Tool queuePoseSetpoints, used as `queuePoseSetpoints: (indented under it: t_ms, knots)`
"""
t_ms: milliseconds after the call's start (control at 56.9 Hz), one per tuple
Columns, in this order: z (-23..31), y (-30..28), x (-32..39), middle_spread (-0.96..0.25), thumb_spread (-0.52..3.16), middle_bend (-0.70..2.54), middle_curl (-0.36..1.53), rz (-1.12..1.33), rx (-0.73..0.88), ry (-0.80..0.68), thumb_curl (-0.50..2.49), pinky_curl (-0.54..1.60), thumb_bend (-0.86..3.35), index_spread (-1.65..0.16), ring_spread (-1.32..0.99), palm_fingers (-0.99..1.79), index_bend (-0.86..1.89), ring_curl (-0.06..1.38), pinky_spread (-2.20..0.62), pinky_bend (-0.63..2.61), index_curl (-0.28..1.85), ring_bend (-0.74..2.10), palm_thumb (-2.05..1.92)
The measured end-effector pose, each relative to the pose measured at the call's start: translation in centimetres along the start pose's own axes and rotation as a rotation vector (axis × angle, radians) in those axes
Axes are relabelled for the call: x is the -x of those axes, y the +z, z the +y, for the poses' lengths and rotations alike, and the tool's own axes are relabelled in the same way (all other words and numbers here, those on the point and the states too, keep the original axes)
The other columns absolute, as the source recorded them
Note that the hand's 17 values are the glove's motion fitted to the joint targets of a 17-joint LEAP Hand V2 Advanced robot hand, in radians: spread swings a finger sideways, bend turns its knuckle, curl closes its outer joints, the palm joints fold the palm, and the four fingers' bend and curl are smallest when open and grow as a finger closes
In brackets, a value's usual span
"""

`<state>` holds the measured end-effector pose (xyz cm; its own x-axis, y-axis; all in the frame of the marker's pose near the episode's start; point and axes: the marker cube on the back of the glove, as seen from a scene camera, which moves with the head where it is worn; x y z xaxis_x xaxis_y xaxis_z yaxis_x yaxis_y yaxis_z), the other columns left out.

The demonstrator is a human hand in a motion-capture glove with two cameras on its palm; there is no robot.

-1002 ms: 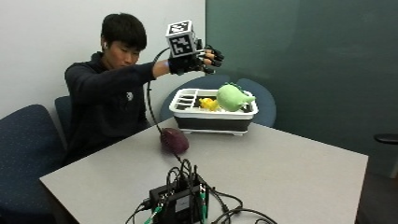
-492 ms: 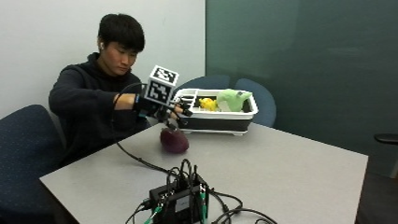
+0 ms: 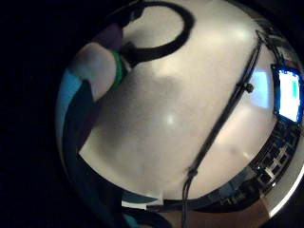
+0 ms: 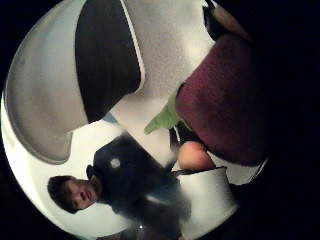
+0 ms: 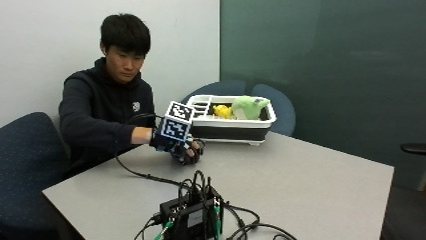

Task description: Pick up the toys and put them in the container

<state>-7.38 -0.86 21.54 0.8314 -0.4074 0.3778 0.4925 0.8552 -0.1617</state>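
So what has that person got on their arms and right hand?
A dark hooded sweatshirt with long sleeves covers both arms, with a small pale emblem on the chest. The right hand wears a black glove; the palm views show black straps and loops on it.

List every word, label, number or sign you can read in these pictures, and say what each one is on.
No text can be read anywhere.
Hoodie: a small pale emblem on the chest, too small and blurred to read.
Lit screen at the table's edge in the little finger side palm view: only blue and green patches, nothing legible.
White container, its toys, the purple toy and the black device on the table: no lettering visible.
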Motion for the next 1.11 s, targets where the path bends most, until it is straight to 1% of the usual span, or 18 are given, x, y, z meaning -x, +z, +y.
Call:
queuePoseSetpoints:
  t_ms: [35,70,105,193,229,246,316,387,527,598,668,791,861,932,1037,1072,1090,1107]
  knots:
    - [-0.1,0.1,0.3,-0.01,1.24,0.14,0.19,0.001,-0.035,-0.010,0.42,0.36,0.03,-0.32,0.00,0.27,0.37,0.22,-0.05,1.00,0.38,0.36,0.39]
    - [-0.1,0.3,0.6,-0.03,1.26,0.18,0.20,-0.001,-0.077,-0.022,0.42,0.36,0.04,-0.31,-0.04,0.45,0.39,0.25,-0.11,1.01,0.39,0.45,0.42]
    - [-0.2,0.4,1.0,-0.06,1.26,0.21,0.21,-0.002,-0.123,-0.031,0.44,0.35,0.06,-0.31,-0.09,0.57,0.36,0.27,-0.15,1.00,0.39,0.54,0.46]
    - [-0.2,0.5,1.6,-0.11,1.20,0.29,0.25,0.009,-0.199,-0.048,0.50,0.39,0.10,-0.30,-0.20,0.87,0.31,0.36,-0.24,1.06,0.41,0.78,0.57]
    - [-0.2,0.4,1.8,-0.13,1.17,0.29,0.26,0.018,-0.214,-0.046,0.52,0.39,0.10,-0.31,-0.24,0.86,0.30,0.38,-0.26,1.06,0.42,0.81,0.59]
    - [-0.2,0.3,1.8,-0.15,1.12,0.31,0.27,0.024,-0.218,-0.043,0.54,0.42,0.10,-0.31,-0.25,0.96,0.35,0.39,-0.27,1.10,0.45,0.82,0.61]
    - [0.0,-0.4,1.8,-0.18,1.03,0.35,0.30,0.068,-0.225,-0.022,0.58,0.44,0.10,-0.31,-0.31,1.00,0.38,0.43,-0.30,1.13,0.49,0.87,0.66]
    - [0.5,-2.4,1.3,-0.22,0.95,0.42,0.33,0.104,-0.249,0.013,0.62,0.46,0.10,-0.31,-0.36,1.01,0.41,0.47,-0.32,1.13,0.54,0.91,0.69]
    - [2.0,-9.5,0.1,-0.26,0.79,0.51,0.40,0.089,-0.369,0.105,0.70,0.48,0.07,-0.31,-0.41,0.99,0.50,0.52,-0.34,1.13,0.64,0.95,0.70]
    - [3.2,-13.3,1.4,-0.28,0.73,0.55,0.43,0.065,-0.442,0.076,0.73,0.50,0.06,-0.31,-0.43,0.97,0.53,0.54,-0.34,1.14,0.69,0.97,0.71]
    - [3.9,-17.5,3.9,-0.30,0.69,0.58,0.47,-0.017,-0.525,0.040,0.76,0.51,0.05,-0.31,-0.45,0.94,0.55,0.56,-0.35,1.16,0.74,0.99,0.71]
    - [3.0,-21.0,8.9,-0.31,0.63,0.62,0.52,-0.075,-0.610,-0.051,0.80,0.53,0.03,-0.31,-0.46,0.89,0.58,0.59,-0.35,1.20,0.81,1.02,0.72]
    - [1.3,-22.3,11.4,-0.32,0.61,0.63,0.55,-0.092,-0.603,-0.073,0.82,0.54,0.01,-0.31,-0.47,0.86,0.59,0.61,-0.35,1.23,0.85,1.02,0.70]
    - [-1.0,-22.8,13.0,-0.32,0.61,0.62,0.58,-0.105,-0.571,-0.053,0.83,0.55,-0.01,-0.31,-0.46,0.82,0.58,0.63,-0.35,1.27,0.88,1.05,0.69]
    - [-4.7,-21.1,14.3,-0.31,0.66,0.58,0.60,-0.079,-0.484,0.014,0.83,0.54,-0.02,-0.31,-0.44,0.74,0.50,0.65,-0.35,1.28,0.91,1.10,0.68]
    - [-5.9,-20.6,13.9,-0.31,0.75,0.58,0.60,-0.087,-0.437,0.058,0.81,0.53,-0.03,-0.31,-0.43,0.69,0.44,0.65,-0.34,1.26,0.89,1.10,0.64]
    - [-6.4,-20.5,13.3,-0.30,0.80,0.62,0.62,-0.099,-0.410,0.085,0.79,0.52,-0.05,-0.31,-0.42,0.66,0.41,0.64,-0.34,1.24,0.88,1.05,0.59]
    - [-6.8,-20.4,12.8,-0.29,0.85,0.54,0.59,-0.107,-0.381,0.103,0.77,0.52,-0.05,-0.31,-0.41,0.60,0.42,0.64,-0.34,1.25,0.89,1.06,0.57]
